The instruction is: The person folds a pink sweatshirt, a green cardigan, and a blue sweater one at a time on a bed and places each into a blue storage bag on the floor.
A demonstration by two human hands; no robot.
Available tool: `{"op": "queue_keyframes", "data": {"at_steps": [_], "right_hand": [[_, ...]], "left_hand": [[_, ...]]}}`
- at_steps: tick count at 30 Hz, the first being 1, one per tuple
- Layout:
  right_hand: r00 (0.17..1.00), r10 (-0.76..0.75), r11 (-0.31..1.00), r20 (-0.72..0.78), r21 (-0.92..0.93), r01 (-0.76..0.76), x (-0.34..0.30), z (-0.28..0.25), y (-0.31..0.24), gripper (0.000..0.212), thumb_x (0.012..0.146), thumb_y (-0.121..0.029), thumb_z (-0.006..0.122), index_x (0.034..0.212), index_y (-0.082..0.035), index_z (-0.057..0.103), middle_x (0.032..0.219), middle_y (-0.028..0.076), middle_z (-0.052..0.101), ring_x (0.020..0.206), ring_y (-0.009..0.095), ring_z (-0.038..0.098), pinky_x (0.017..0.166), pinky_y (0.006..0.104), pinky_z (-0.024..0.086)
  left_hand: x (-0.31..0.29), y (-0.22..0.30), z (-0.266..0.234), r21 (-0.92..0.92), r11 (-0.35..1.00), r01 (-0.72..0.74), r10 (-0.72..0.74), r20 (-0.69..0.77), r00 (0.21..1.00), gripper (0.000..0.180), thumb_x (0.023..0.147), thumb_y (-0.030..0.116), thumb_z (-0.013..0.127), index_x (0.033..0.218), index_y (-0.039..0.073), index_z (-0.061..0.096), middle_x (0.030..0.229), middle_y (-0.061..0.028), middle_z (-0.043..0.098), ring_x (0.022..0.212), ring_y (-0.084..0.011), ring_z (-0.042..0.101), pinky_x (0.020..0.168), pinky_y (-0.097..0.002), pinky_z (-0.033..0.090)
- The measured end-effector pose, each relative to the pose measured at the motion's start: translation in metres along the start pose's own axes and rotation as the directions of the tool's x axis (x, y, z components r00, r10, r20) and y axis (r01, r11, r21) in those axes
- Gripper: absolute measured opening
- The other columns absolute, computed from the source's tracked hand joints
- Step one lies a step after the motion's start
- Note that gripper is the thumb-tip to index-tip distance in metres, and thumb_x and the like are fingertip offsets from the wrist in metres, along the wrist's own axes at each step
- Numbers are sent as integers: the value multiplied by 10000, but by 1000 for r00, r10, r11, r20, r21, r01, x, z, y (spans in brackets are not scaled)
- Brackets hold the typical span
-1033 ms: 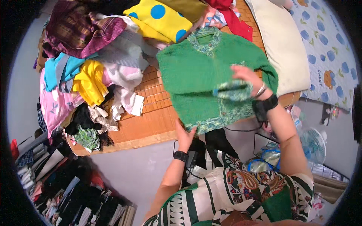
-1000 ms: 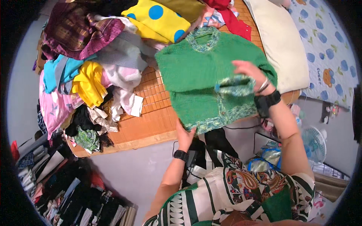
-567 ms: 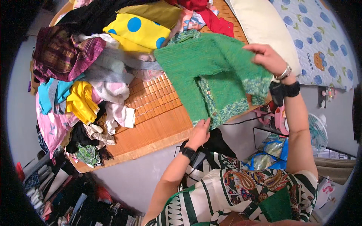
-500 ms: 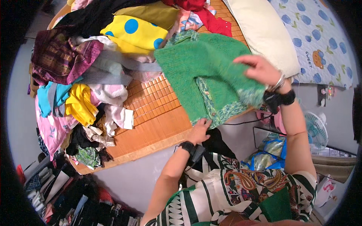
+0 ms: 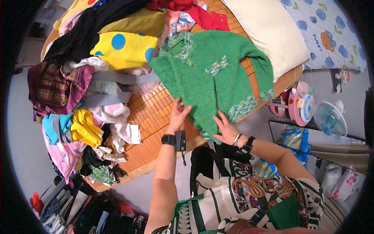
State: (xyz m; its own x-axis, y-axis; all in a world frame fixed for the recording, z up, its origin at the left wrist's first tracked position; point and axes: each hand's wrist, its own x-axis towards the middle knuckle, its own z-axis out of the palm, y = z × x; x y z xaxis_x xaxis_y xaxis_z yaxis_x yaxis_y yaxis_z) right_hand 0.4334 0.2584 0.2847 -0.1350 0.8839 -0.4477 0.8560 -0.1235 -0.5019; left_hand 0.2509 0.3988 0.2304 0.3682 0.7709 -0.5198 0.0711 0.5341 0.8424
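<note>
Basically one green cardigan (image 5: 233,48), laid out on the bamboo mat (image 5: 150,113) at the near edge of the bed, between the clothes pile and a cream pillow (image 5: 269,35). Speckled collar (image 5: 187,41) at the far end, speckled hem (image 5: 242,108) toward the person. One sleeve (image 5: 263,64) lies out on the right, a strip of mat showing between it and the body.

Left hand (image 5: 178,116): open, fingers spread, at the cardigan's left edge; can't tell if the fingertips press the cloth. Right hand (image 5: 227,130): also open, fingers fanned over the near part by the hem, looks like light contact, nothing pinched.

Handling, my judgement: knit, so soft, limp and probably stretchy; light to medium weight, bulkier than a thin shirt. Not slippery, the rough yarn should grip skin and drag a bit on the mat. Not fragile, though a hard tug could pull stitches or stretch the hem. Buttons (image 5: 218,65) look like the only hard bits.

Best holds: side edge and hem corners, or cuff (image 5: 267,94) and shoulder for the sleeve. Two hands well apart, several fingers under, since one pinch would let the rest sag.
</note>
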Motion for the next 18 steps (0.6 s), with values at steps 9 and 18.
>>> {"op": "queue_keyframes", "data": {"at_steps": [9, 18], "right_hand": [[976, 140, 782, -168, 623, -5, 8, -8, 11, 482, 694, -52, 573, 1137, -62, 383, 712, 42, 503, 648, 153, 519, 585, 267, 431], [863, 36, 971, -504, 222, 89, 67, -23, 12, 495, 737, -192, 576, 1134, 7, 359, 1106, 196, 406, 1009, 319, 437, 848, 379, 371]], "left_hand": [[2, 41, 29, 116, 993, -24, 24, 0, 1000, 658, 694, 67, 654, 1203, -28, 248, 1021, -134, 496, 911, -187, 495, 753, -279, 424], [-33, -25, 22, 57, 998, 14, -31, 311, 950, 521, 668, 105, 689, 1090, -13, 407, 978, -85, 544, 874, -164, 523, 772, -282, 431]]}}
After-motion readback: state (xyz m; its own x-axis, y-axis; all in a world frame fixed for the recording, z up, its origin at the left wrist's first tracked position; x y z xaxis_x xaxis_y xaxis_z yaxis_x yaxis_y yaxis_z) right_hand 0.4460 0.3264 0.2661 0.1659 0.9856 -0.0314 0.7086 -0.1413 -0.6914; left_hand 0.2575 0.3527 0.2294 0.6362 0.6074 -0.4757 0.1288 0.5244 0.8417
